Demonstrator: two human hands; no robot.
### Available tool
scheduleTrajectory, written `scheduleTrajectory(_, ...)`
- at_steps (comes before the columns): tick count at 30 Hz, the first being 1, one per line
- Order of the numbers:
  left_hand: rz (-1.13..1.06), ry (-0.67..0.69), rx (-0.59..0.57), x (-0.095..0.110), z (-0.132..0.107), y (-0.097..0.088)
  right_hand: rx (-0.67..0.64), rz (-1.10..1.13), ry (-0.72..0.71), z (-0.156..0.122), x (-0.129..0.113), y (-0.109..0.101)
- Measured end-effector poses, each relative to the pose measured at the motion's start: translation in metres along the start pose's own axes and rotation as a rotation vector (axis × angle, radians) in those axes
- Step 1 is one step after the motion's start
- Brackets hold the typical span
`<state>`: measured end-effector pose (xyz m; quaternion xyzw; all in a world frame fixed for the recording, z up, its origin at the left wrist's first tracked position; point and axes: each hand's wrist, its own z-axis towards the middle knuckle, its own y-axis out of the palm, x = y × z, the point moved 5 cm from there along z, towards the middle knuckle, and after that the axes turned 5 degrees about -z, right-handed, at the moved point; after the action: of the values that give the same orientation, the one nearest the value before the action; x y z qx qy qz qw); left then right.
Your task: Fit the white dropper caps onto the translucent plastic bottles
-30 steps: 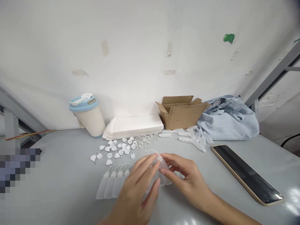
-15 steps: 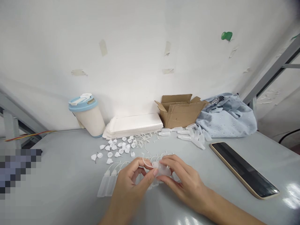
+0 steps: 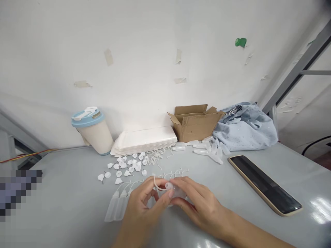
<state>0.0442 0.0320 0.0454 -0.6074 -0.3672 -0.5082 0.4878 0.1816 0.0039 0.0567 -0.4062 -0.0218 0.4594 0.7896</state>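
Observation:
A small translucent plastic squeeze bottle (image 3: 177,192) is between my two hands, its round neck turned partly toward me. My right hand (image 3: 204,203) is closed round the bottle body, covering much of it. At the neck, the thumb and fingers of my left hand (image 3: 142,208) pinch a thin white plastic strap (image 3: 156,183), which curves up in a loop. Behind and beside my hands lies a row of similar bottles (image 3: 115,206) with straps at their necks, partly hidden. White caps with thin needle tips (image 3: 136,165) are scattered farther back, beside a heap of loose straps (image 3: 155,156).
Along the wall stand a lidded cup (image 3: 95,134), a stack of white envelopes (image 3: 147,139), an open cardboard box (image 3: 196,127) and a light blue cloth bundle (image 3: 245,131). Loose bottles (image 3: 213,155) lie before the box. A phone (image 3: 265,186) lies at right.
The bottle has turned so its neck opening faces me more, and my right fingers have moved toward the neck. Both hands stay together on it. The camera view has shifted slightly.

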Motion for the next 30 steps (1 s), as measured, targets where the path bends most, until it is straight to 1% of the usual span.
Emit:
scheduleTrajectory(4,-0.072,0.048,-0.097,0.002,0.001,0.001,-0.021,0.134,0.062,-0.001,0.004,-0.001)
scheduleTrajectory(6,-0.126,0.025,-0.124,0.0,0.002,0.001,-0.031,0.204,0.096,0.0,0.004,-0.002)
scheduleTrajectory(10,-0.18,-0.079,-0.09,-0.011,0.005,-0.002,-0.038,0.273,0.196,0.0,0.007,-0.001)
scheduleTrajectory(12,-0.107,-0.062,-0.043,-0.014,0.006,-0.005,-0.04,0.3,0.288,-0.001,0.012,0.002)
scheduleTrajectory(13,-0.028,-0.019,0.002,-0.014,0.006,-0.007,-0.041,0.315,0.346,-0.002,0.016,0.004)
scheduleTrajectory(14,0.075,0.06,0.055,-0.013,0.006,-0.009,-0.042,0.331,0.411,-0.003,0.02,0.006)
scheduleTrajectory(15,0.192,0.177,0.11,-0.009,0.005,-0.011,-0.044,0.353,0.48,-0.004,0.024,0.007)
scheduleTrajectory(17,0.413,0.519,0.184,0.004,-0.002,-0.008,-0.041,0.42,0.617,-0.006,0.031,0.009)
scheduleTrajectory(18,0.502,0.693,0.188,0.01,-0.006,-0.003,-0.034,0.463,0.676,-0.006,0.034,0.01)
scheduleTrajectory(19,0.578,0.837,0.177,0.015,-0.01,0.002,-0.024,0.506,0.722,-0.006,0.036,0.01)
scheduleTrajectory(20,0.642,0.938,0.164,0.018,-0.012,0.008,-0.015,0.545,0.756,-0.006,0.038,0.009)
scheduleTrajectory(21,0.696,0.996,0.154,0.02,-0.012,0.012,-0.009,0.577,0.777,-0.005,0.038,0.009)
scheduleTrajectory(23,0.771,1.028,0.146,0.024,-0.006,0.019,0.004,0.612,0.794,-0.004,0.04,0.008)
scheduleTrajectory(27,0.801,1.025,0.126,0.034,0.011,0.031,0.051,0.608,0.807,-0.002,0.049,0.002)
scheduleTrajectory(30,0.783,0.982,0.091,0.042,0.022,0.041,0.064,0.539,0.799,0.002,0.062,-0.01)
